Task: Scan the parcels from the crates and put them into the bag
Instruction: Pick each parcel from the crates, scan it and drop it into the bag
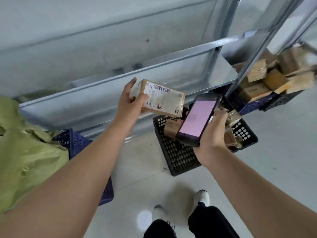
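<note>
The left hand (132, 100) grips a small brown parcel (164, 98) by its left end, thumb across the label and fingers curled behind it, holding it in the air above the floor. The parcel's long axis runs left to right, tipped down toward the right, label and barcode facing up. The right hand (214, 133) wraps around a handheld scanner (197, 117), screen lit pink, its top end pointing up toward the parcel's lower right corner. The two sit near each other but apart; the scanner lies just right of and below the parcel, so the scan likely turns on lining the scanner's head with the barcode along the label's far edge.

Below the hands a black crate (176, 152) rests on the floor with a few parcels inside, count unclear. A blue crate (243, 103) at the right holds many more. One green bag (25, 152) lies at the left edge, nearer the left hand, over another blue crate (77, 143).
</note>
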The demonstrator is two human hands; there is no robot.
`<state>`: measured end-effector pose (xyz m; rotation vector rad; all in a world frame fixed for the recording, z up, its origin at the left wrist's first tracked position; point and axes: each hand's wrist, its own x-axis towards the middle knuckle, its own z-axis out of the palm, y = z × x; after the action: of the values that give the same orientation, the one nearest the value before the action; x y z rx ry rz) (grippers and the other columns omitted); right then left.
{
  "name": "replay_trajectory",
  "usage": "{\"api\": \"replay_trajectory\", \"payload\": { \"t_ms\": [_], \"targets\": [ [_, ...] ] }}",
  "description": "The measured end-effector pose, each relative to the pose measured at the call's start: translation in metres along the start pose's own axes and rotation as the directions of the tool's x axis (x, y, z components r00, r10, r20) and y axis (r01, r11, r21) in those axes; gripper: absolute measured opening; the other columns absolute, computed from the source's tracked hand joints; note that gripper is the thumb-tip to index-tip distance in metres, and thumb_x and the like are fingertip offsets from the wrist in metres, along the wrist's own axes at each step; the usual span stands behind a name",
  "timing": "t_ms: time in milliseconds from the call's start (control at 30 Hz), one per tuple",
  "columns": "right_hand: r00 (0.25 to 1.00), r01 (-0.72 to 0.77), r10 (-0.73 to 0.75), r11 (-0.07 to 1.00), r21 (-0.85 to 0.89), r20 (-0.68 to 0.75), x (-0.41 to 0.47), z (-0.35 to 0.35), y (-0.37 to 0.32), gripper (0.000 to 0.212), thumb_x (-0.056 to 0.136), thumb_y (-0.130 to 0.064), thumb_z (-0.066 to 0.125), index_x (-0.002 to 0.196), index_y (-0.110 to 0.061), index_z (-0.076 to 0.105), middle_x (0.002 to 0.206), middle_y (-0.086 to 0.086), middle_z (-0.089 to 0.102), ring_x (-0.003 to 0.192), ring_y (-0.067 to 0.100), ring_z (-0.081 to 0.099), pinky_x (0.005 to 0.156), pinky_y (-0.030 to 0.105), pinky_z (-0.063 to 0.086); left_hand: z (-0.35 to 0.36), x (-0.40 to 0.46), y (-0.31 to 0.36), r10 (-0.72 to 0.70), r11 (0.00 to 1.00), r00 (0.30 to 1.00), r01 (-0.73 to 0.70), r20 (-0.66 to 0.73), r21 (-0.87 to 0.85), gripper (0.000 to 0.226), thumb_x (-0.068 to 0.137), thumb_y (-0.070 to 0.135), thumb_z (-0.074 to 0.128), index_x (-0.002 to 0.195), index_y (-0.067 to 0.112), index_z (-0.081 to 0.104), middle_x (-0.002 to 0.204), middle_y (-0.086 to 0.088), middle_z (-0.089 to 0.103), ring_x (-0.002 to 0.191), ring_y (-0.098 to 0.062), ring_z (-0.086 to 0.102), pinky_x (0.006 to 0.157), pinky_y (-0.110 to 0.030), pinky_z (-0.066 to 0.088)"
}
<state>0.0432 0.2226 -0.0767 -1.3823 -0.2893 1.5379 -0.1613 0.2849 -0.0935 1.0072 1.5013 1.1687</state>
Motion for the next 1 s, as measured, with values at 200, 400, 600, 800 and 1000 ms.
{"api": "replay_trajectory", "payload": {
  "t_ms": [200,400,600,800,1000],
  "targets": [
    [0.971,0.194,-0.192,0.981,-0.001,0.139,-0.073,0.027,-0.086,0.052,0.094,-0.061,0.038,0.111,-0.022,0.068,0.108,0.012,0.077,0.114,0.039,0.072,0.104,0.045,0.053,-0.015,-0.040,0.113,0.052,0.988,0.997,-0.060,-0.057,-0.143,0.041,0.101,0.017,0.063,0.140,0.024,0.052,0.092,-0.002,0.080,0.090,-0.021,0.076,0.080,-0.038,0.065],
    [0.847,0.366,-0.349,0.930,0.037,0.400,-0.142,0.014,-0.166,0.041,0.105,-0.051,0.035,0.105,-0.018,0.060,0.086,0.001,0.071,0.080,0.023,0.069,0.069,0.031,0.054,-0.005,-0.109,0.204,0.180,0.957,0.978,-0.200,-0.109,-0.211,0.014,0.103,0.020,0.061,0.116,0.025,0.060,0.098,-0.008,0.080,0.095,-0.027,0.076,0.081,-0.042,0.065],
    [0.728,0.378,-0.398,0.912,0.156,0.558,-0.206,-0.018,-0.226,0.047,0.105,-0.049,0.032,0.092,-0.020,0.067,0.078,0.003,0.070,0.074,0.027,0.067,0.068,0.034,0.053,0.026,-0.181,0.274,0.311,0.887,0.936,-0.348,-0.165,-0.305,0.020,0.105,0.031,0.065,0.125,0.032,0.064,0.101,-0.002,0.081,0.106,-0.030,0.077,0.091,-0.043,0.064],
    [0.666,0.390,-0.426,0.899,0.200,0.612,-0.258,-0.036,-0.258,0.053,0.106,-0.052,0.031,0.100,-0.019,0.072,0.087,0.008,0.075,0.079,0.030,0.069,0.082,0.046,0.055,0.055,-0.229,0.334,0.394,0.803,0.877,-0.474,-0.274,-0.361,0.054,0.103,0.022,0.069,0.144,0.023,0.033,0.114,-0.004,0.072,0.101,-0.021,0.074,0.081,-0.040,0.065],
    [0.641,0.383,-0.434,0.896,0.225,0.633,-0.288,-0.046,-0.270,0.053,0.106,-0.053,0.034,0.112,-0.020,0.074,0.103,0.008,0.076,0.095,0.034,0.070,0.077,0.044,0.062,0.072,-0.259,0.379,0.454,0.757,0.839,-0.540,-0.300,-0.366,0.073,0.091,-0.014,0.066,0.141,0.018,0.024,0.119,-0.005,0.066,0.114,-0.021,0.068,0.095,-0.044,0.061]
  ]
}}
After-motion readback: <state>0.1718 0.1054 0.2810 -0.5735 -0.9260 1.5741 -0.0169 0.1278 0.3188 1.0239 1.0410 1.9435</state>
